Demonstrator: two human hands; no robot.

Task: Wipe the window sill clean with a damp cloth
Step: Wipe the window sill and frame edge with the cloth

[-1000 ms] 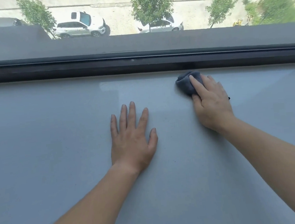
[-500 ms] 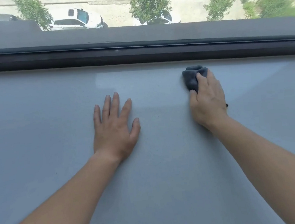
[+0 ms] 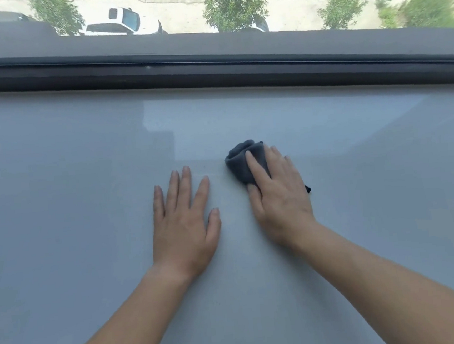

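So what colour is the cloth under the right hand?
The cloth is dark grey, head view.

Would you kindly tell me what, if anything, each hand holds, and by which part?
The right hand presses the bunched grey cloth to the sill, fingers flat over its near part; the left hand holds nothing.

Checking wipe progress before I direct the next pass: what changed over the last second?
The right hand slid the cloth back from the window frame toward the person, ending closer to the left hand. Nothing was gripped or released. Its fingers still press the cloth onto the sill; the left hand stays flat, palm down.
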